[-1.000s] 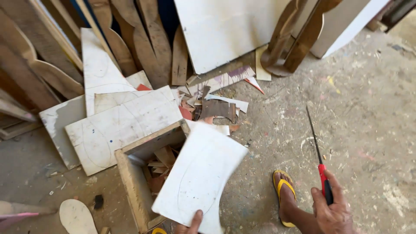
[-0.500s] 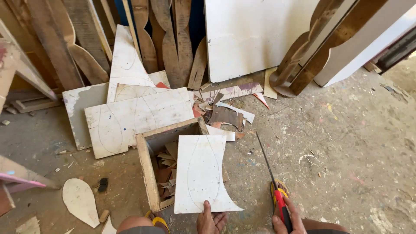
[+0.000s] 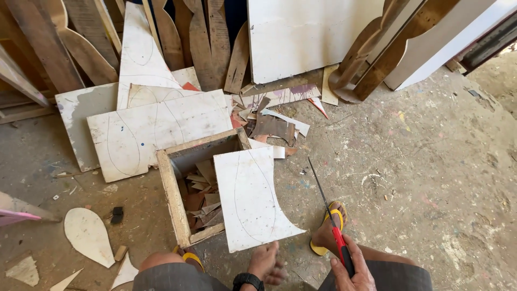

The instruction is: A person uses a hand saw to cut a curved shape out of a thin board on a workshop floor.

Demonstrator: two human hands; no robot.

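Observation:
A white board with a pencilled curved outline lies flat across the right half of an open wooden box. My left hand, with a black watch on the wrist, sits at the board's near edge, fingers loosely curled and not wrapped around it. My right hand grips the red and black handle of a thin hand saw. The blade points away from me, along the floor to the right of the board. A foot in a yellow sandal is beside the blade.
The box holds wood offcuts. More white boards with drawn outlines lie behind it. Shaped wooden planks and a large white panel lean at the back. A teardrop cutout lies on the dusty floor at the left.
The board went from tilted in my left hand to lying flat on the box. My left hand's grip on its edge has loosened. My right hand brought the saw closer to the board.

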